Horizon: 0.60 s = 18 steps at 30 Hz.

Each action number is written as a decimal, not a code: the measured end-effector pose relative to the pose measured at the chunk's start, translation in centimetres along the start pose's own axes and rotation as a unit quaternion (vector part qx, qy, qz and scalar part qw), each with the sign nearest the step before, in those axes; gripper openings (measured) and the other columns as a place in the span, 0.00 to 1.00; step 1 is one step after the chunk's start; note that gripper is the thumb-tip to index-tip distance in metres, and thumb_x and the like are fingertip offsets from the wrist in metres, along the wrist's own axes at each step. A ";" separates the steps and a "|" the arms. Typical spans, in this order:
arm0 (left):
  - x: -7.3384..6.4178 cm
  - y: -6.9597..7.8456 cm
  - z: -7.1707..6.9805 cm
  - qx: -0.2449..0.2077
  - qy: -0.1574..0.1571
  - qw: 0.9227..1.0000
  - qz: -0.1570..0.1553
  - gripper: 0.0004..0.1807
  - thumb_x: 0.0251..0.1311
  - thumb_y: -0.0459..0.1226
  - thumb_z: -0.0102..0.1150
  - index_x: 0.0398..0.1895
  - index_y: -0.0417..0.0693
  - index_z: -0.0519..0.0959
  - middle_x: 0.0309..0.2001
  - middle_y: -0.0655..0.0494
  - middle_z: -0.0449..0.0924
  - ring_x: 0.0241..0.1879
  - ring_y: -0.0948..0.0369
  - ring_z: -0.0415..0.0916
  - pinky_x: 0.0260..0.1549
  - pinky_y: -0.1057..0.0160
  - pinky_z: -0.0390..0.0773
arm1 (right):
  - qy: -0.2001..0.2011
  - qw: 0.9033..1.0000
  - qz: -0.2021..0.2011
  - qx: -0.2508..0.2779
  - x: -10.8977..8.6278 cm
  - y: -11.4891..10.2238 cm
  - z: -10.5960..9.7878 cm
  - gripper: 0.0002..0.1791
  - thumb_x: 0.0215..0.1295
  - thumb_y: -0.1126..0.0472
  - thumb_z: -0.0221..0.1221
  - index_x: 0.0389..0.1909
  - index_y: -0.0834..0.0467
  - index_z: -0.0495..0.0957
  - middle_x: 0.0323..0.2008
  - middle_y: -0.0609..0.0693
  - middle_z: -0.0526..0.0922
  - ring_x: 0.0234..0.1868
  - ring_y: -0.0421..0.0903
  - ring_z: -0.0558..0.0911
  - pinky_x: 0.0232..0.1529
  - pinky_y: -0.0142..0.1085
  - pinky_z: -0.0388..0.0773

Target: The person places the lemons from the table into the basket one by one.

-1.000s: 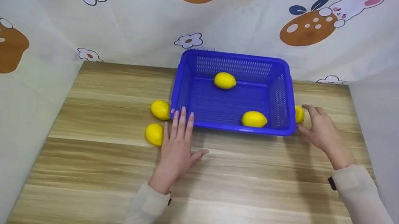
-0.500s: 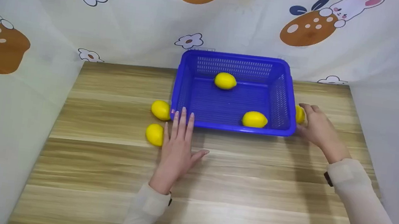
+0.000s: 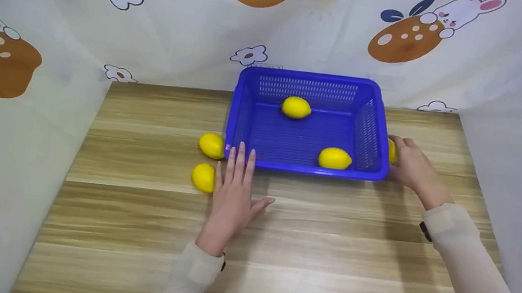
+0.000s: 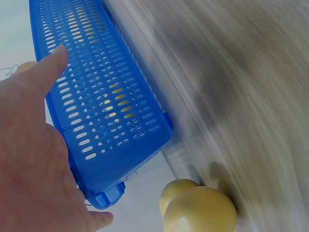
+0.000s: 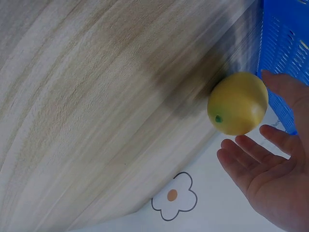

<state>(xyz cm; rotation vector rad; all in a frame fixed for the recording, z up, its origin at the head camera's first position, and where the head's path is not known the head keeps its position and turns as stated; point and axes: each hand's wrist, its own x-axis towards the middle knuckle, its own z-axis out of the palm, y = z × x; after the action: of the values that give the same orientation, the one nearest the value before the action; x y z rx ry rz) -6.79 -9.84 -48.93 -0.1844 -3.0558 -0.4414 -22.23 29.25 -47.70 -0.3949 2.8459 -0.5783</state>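
The blue plastic basket [image 3: 308, 168] holds two yellow lemons, one lemon [image 3: 296, 107] toward its back and another lemon [image 3: 334, 158] near its front right corner. My left hand [image 3: 231, 202] has its fingers straight, fingertips at the basket's front left rim and thumb spread out. Right beside its little finger lies a lemon [image 3: 203, 178]; a further lemon [image 3: 212, 145] is against the basket's left side. At the right side, my right hand [image 3: 412, 170] is around a lemon [image 5: 237, 103], partly hidden by the rim in the head view. In the right wrist view its thumb and spread fingers flank that lemon, fingertips just off its skin.
The basket stands at the back of a wood-grain table [image 3: 308, 252]. White cloth [image 3: 181, 22] printed with rabbits and flowers hangs behind the table and along both sides.
My right hand has moved left toward the basket, its thumb and fingers coming in around the lemon there. The left hand and the basket have stayed in place.
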 end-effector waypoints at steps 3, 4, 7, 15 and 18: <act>0.0 0.0 0.1 -0.001 0.000 1.000 0.001 0.63 0.62 0.65 0.66 0.87 0.43 0.45 0.86 0.39 0.36 0.85 0.42 0.37 0.79 0.33 0.47 | -0.001 1.000 0.000 -0.001 0.2 0.1 0.2 0.43 0.67 0.59 0.65 0.76 0.74 0.60 0.68 0.81 0.65 0.66 0.79 0.71 0.69 0.71 0.67; 0.0 0.0 0.1 0.001 0.001 1.000 0.001 0.63 0.62 0.66 0.66 0.87 0.43 0.46 0.86 0.39 0.36 0.85 0.42 0.37 0.79 0.33 0.48 | -0.002 1.000 0.000 -0.002 0.3 0.2 0.2 0.43 0.66 0.59 0.65 0.76 0.74 0.60 0.68 0.82 0.65 0.66 0.79 0.71 0.69 0.71 0.67; -0.1 0.1 0.0 0.004 0.002 1.000 0.000 0.63 0.62 0.66 0.66 0.86 0.42 0.46 0.86 0.39 0.37 0.85 0.42 0.37 0.80 0.33 0.47 | -0.003 1.000 -0.005 -0.008 0.7 0.3 0.5 0.43 0.65 0.60 0.65 0.75 0.76 0.60 0.68 0.82 0.66 0.66 0.80 0.71 0.69 0.70 0.67; -0.1 0.1 -0.1 0.003 0.004 1.000 -0.001 0.63 0.61 0.64 0.68 0.86 0.41 0.47 0.86 0.38 0.38 0.85 0.42 0.39 0.80 0.33 0.47 | -0.001 0.999 -0.023 -0.026 1.5 0.6 0.9 0.41 0.66 0.62 0.64 0.73 0.79 0.61 0.64 0.83 0.68 0.65 0.79 0.72 0.68 0.69 0.69; 0.0 0.1 0.0 0.004 0.001 1.000 -0.002 0.63 0.61 0.65 0.67 0.86 0.42 0.46 0.86 0.38 0.38 0.85 0.42 0.38 0.80 0.33 0.47 | 0.000 0.999 -0.028 -0.029 1.6 0.6 1.0 0.37 0.65 0.64 0.61 0.71 0.78 0.62 0.62 0.83 0.69 0.63 0.79 0.73 0.67 0.69 0.70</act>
<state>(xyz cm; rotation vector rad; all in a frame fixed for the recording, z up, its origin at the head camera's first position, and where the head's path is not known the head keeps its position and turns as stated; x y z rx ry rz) -6.74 -9.76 -48.92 -0.1779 -3.0549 -0.4307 -23.66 28.97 -49.13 -0.4854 2.8653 -0.5083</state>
